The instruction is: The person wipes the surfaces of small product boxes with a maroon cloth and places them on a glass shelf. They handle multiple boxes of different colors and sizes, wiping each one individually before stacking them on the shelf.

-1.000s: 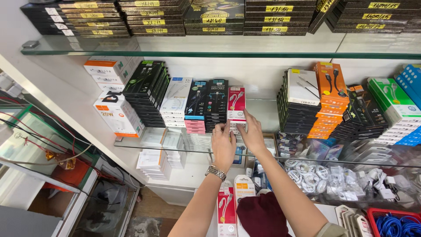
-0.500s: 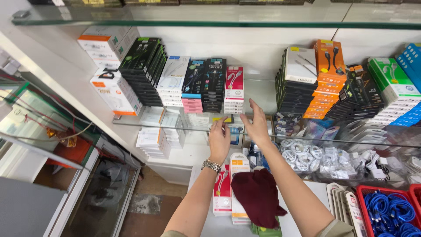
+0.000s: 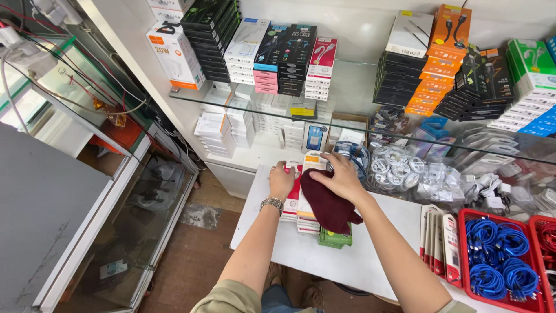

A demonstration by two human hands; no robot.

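Two stacks of flat boxed goods sit side by side on the white table [image 3: 301,255] in front of me. The left stack [image 3: 291,204] shows red and white packaging. The right stack [image 3: 310,200] has an orange and white top box. My left hand [image 3: 282,179], with a metal wristwatch [image 3: 271,203] on its wrist, rests palm down on the left stack, fingers curled loosely over its far edge; I cannot tell whether they grip it. My right hand [image 3: 343,177] lies flat with fingers spread on a dark maroon cloth [image 3: 325,204], which drapes over the right stack and over one green box [image 3: 335,237] at the near end.

To the right on the same table I count one red basket [image 3: 498,255] full of coiled blue cables, and a second red basket just cut off at the picture's edge. Beside them stands one row of thin red and white packets [image 3: 437,243]. Beyond the table, one glass shelf [image 3: 359,101] carries many piled boxes in black, white, orange and green.
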